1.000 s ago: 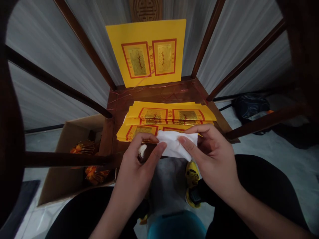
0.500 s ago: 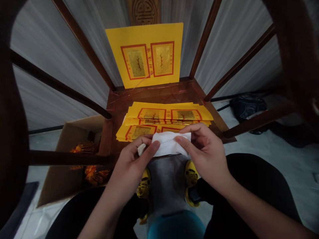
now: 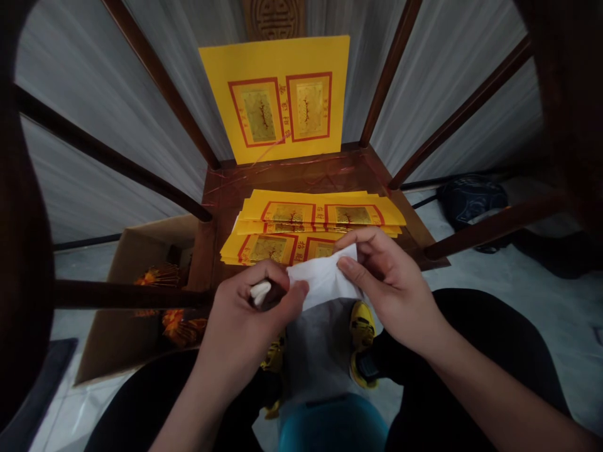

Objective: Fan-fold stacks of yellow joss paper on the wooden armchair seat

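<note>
While my L hand (image 3: 249, 320) pinches one end of a thin white sheet (image 3: 325, 282) btwn thumb and index, my R hand (image 3: 389, 285) has the other end gripped btwn thumb and fingers, so both sets are closed on it. The sheet is up in front of me, creased, its top edge slanting up to the R, lower edge hanging free; from this angle it overlaps the near edge of the yellow paper stack (image 3: 301, 216), can't tell if they touch. A small white wad (image 3: 260, 292) sits in the curl of my L fingers. Stack's edges are fanned, uneven, lying on the wooden seat (image 3: 282, 179); behind it there's a strip of open wood w/ thin red threads across, up to a yellow sheet (image 3: 277, 56) propped upright at the bk. Side room's tighter: L rail (image 3: 127, 295) ends near my L hand, R rail (image 3: 490, 226) slants in toward the seat's R corner, w/ some gap btwn it and my R knuckles. Cardboard box (image 3: 101, 333) is low on the L, its open top showing orange-red bundles (image 3: 183, 328). Below my hands, floor's open btwn my dark trouser legs (image 3: 490, 345), down to a teal object (image 3: 334, 430), partly cut off.
</note>
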`<action>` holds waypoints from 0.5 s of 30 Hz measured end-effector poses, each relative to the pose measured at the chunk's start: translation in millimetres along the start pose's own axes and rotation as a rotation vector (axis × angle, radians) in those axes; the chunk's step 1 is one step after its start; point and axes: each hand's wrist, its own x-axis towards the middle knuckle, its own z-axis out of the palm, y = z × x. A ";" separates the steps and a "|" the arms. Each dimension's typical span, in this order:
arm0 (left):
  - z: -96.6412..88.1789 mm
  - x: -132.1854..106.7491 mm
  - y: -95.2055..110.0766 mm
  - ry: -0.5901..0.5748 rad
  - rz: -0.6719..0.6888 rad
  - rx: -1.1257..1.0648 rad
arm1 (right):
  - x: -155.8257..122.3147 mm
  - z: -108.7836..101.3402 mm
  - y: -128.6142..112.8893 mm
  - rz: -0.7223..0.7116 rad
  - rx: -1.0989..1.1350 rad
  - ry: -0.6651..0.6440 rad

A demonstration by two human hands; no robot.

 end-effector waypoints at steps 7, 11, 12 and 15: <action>6.8 -10.3 8.0 0.054 -0.088 -0.244 | -6.8 4.5 -18.2 -0.039 -0.069 0.080; 12.2 -7.6 5.6 -0.021 -0.102 -0.208 | -8.1 8.6 -15.9 -0.033 -0.070 0.026; 12.0 -7.0 5.1 -0.037 -0.096 -0.163 | -8.5 8.9 -14.5 -0.038 -0.074 0.006; 9.6 -7.4 6.8 0.013 -0.024 -0.006 | -9.8 7.0 -11.5 -0.055 -0.107 -0.049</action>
